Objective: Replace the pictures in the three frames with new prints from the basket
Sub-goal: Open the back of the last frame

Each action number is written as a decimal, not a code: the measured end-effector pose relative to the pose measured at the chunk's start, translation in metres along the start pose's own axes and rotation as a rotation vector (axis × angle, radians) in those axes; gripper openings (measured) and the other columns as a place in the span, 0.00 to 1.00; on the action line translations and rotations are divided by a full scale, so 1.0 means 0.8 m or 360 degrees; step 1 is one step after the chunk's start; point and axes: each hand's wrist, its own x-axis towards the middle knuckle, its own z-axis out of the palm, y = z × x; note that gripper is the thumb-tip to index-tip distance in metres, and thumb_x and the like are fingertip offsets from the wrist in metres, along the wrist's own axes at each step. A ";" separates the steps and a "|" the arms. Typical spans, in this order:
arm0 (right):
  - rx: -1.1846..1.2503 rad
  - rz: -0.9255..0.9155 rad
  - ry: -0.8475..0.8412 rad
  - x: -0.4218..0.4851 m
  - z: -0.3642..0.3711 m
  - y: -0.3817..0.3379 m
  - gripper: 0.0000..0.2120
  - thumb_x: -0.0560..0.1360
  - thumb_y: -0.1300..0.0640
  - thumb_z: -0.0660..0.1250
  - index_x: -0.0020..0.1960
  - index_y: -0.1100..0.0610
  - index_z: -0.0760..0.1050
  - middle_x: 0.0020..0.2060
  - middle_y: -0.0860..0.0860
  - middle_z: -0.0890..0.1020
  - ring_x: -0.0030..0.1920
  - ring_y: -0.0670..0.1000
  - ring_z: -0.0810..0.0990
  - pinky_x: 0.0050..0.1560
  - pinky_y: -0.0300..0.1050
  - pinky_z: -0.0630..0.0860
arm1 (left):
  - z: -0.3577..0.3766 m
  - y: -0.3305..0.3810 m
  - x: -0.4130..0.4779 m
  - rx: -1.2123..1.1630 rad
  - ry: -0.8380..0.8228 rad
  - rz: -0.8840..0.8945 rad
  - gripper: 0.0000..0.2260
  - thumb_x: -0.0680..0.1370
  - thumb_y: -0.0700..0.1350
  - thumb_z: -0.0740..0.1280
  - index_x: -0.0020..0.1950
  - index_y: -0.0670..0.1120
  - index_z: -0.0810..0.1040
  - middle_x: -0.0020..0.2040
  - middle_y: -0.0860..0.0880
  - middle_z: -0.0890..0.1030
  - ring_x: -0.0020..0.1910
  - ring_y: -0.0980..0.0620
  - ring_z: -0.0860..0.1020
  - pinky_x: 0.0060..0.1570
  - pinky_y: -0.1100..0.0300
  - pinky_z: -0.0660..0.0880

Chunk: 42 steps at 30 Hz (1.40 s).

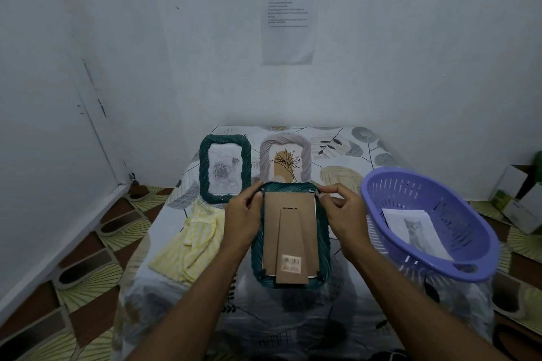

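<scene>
A dark green frame [324,240] lies face down in front of me, its brown cardboard back [289,231] and stand facing up. My left hand [243,220] grips its upper left edge, fingers curled by the corner clip. My right hand [343,211] pinches at the upper right corner clip. Another dark green frame [205,167] with a grey rose picture stands behind on the left. A grey-pink frame [265,161] with a plant drawing stands beside it. The purple basket [481,246] on the right holds prints, a grey cat print [413,231] on top.
A yellow striped cloth [187,243] lies left of the face-down frame on the leaf-patterned table cover [337,149]. White walls close in behind and to the left. White boxes [519,199] sit on the floor at far right. A paper sheet [289,17] hangs on the wall.
</scene>
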 end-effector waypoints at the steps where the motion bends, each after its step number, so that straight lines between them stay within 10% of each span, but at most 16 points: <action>1: 0.0023 0.0009 -0.0016 0.001 -0.001 0.001 0.07 0.77 0.59 0.66 0.45 0.48 0.79 0.34 0.61 0.83 0.33 0.59 0.76 0.34 0.53 0.73 | -0.001 -0.001 0.002 -0.0039 -0.0045 -0.0047 0.15 0.82 0.41 0.60 0.68 0.46 0.75 0.65 0.50 0.77 0.63 0.56 0.73 0.62 0.66 0.69; 11: 0.0079 0.0109 0.0145 0.023 -0.009 -0.004 0.02 0.77 0.60 0.67 0.46 0.55 0.78 0.36 0.52 0.84 0.38 0.52 0.81 0.38 0.48 0.78 | -0.008 -0.017 -0.025 -0.0331 -0.0216 -0.0296 0.10 0.79 0.37 0.65 0.54 0.52 0.76 0.46 0.49 0.84 0.41 0.54 0.83 0.34 0.58 0.79; 19: 0.0120 0.0305 -0.0364 -0.012 -0.011 0.040 0.15 0.77 0.50 0.66 0.58 0.31 0.74 0.61 0.50 0.79 0.62 0.52 0.77 0.59 0.62 0.77 | -0.004 -0.028 -0.005 -0.0290 0.0074 -0.0324 0.09 0.78 0.38 0.66 0.51 0.52 0.76 0.51 0.44 0.83 0.48 0.47 0.82 0.41 0.51 0.80; 23: 0.0292 0.0368 -0.0395 -0.021 -0.019 0.045 0.28 0.73 0.57 0.72 0.67 0.37 0.70 0.68 0.54 0.73 0.67 0.54 0.73 0.56 0.61 0.79 | -0.007 -0.019 -0.008 -0.0273 -0.0246 -0.0251 0.18 0.79 0.42 0.66 0.69 0.50 0.71 0.63 0.50 0.76 0.59 0.56 0.77 0.52 0.63 0.78; 28: 0.0277 0.0378 -0.0549 -0.015 -0.028 0.046 0.41 0.67 0.61 0.77 0.72 0.38 0.64 0.73 0.54 0.67 0.66 0.60 0.73 0.48 0.59 0.81 | -0.015 -0.023 -0.022 -0.0407 -0.0637 -0.0334 0.41 0.74 0.35 0.71 0.78 0.56 0.52 0.70 0.50 0.68 0.47 0.47 0.84 0.34 0.58 0.79; 35: 0.0294 0.0362 -0.0512 -0.015 -0.025 0.052 0.42 0.70 0.72 0.71 0.74 0.42 0.61 0.73 0.57 0.65 0.66 0.64 0.73 0.37 0.49 0.82 | -0.011 -0.032 -0.021 -0.0557 -0.0631 -0.0431 0.39 0.74 0.32 0.69 0.76 0.62 0.57 0.76 0.45 0.63 0.67 0.37 0.71 0.36 0.55 0.81; 42: 0.0365 0.0385 -0.0498 -0.011 -0.026 0.052 0.40 0.71 0.74 0.66 0.73 0.40 0.65 0.73 0.56 0.66 0.69 0.66 0.68 0.35 0.49 0.81 | -0.005 -0.038 -0.024 -0.0641 -0.0657 -0.0494 0.37 0.77 0.30 0.64 0.77 0.59 0.54 0.70 0.48 0.71 0.51 0.47 0.82 0.37 0.53 0.82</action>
